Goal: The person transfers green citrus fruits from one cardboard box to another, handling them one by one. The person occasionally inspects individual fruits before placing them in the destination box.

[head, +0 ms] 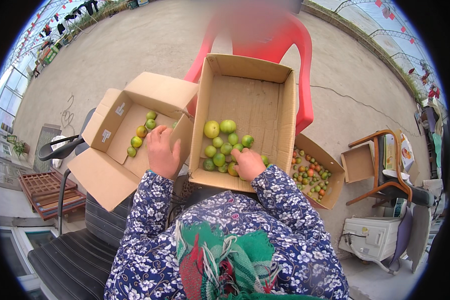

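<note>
My left hand [162,152] is over the cardboard box [108,116] on the left, thumb apart from the fingers, nothing visible in it. Beside its fingers, green and yellowish tomatoes [136,141] lie in a loose row on that box's bottom. My right hand [248,163] reaches down into the middle cardboard box [247,93], its fingertips among green tomatoes [219,159]. A yellow-orange tomato [232,168] lies against these fingers; whether they grip it is hidden. To the right, a lower cardboard box [333,187] holds many small red and green tomatoes [310,173].
A red plastic chair [303,75] stands behind the middle box. At left is a black ribbed chair [75,255] with an armrest [62,202]. A wooden-armed chair [393,168] and a white appliance [371,236] stand at right on the concrete floor [142,48].
</note>
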Available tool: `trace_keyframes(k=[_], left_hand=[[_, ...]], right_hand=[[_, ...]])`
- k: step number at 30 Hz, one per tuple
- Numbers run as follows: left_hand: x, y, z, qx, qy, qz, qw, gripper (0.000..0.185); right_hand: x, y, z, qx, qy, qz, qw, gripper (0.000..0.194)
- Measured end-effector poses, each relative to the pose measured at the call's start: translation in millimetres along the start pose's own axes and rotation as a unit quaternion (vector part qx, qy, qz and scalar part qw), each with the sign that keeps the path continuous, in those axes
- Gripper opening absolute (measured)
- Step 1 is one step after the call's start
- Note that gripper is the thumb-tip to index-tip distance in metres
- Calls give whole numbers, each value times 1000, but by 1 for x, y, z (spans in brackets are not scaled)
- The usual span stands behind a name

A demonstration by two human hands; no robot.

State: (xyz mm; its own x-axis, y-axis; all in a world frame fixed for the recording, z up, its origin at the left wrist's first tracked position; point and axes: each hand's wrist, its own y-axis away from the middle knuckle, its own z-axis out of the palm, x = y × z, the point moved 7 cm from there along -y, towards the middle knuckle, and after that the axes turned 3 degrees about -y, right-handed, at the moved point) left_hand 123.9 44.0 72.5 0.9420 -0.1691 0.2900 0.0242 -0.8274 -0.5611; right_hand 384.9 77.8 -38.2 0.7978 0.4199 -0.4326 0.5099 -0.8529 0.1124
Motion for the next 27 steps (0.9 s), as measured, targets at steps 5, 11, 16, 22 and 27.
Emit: trace_keyframes(k=[5,11,16,22,27], left_hand=[[58,8,21,-65,118,70,988,40],[87,26,43,-161,187,112,963,39],[96,34,51,-197,200,117,953,43],[94,31,47,-186,201,109,956,49],[99,25,36,-157,176,145,961,51]], right_hand=[[-1,2,-1,17,7,-12,1000,48],[2,-3,1,66,19,15,998,38],[0,-3,-10,103,-65,23,992,30],[-3,-10,-8,16,-571,46,820,28],[-13,-4,-12,-18,-669,54,741,23]])
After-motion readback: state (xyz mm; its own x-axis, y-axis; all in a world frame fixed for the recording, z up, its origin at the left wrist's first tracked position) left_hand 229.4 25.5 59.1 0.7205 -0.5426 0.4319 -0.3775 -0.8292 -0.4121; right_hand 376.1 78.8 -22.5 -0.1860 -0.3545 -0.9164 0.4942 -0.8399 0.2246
